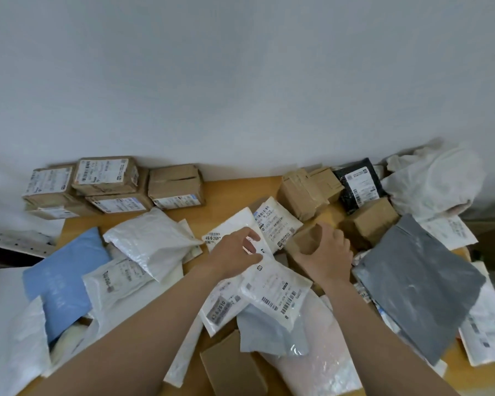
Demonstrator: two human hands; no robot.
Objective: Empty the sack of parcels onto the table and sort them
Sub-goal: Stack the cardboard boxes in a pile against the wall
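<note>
Parcels cover the wooden table (pixel 229 192). My left hand (pixel 235 254) pinches the top of a white labelled mailer (pixel 277 295) in the middle of the pile. Just to its right, my right hand (pixel 327 252) grips a small brown cardboard box (pixel 305 241) from above. The emptied white sack (pixel 432 181) lies crumpled at the far right corner. Several cardboard boxes (pixel 109 181) are stacked in a group against the wall at the far left. Soft mailers lie on the left, among them a blue mailer (pixel 63 278) and a white bubble mailer (pixel 152 238).
More brown boxes (pixel 306 192) and a black parcel (pixel 357 184) sit at the back right. A large grey mailer (pixel 420 284) lies on the right over white ones. A flat brown box (pixel 232 367) lies near me. The white wall (pixel 240 81) bounds the table's far edge.
</note>
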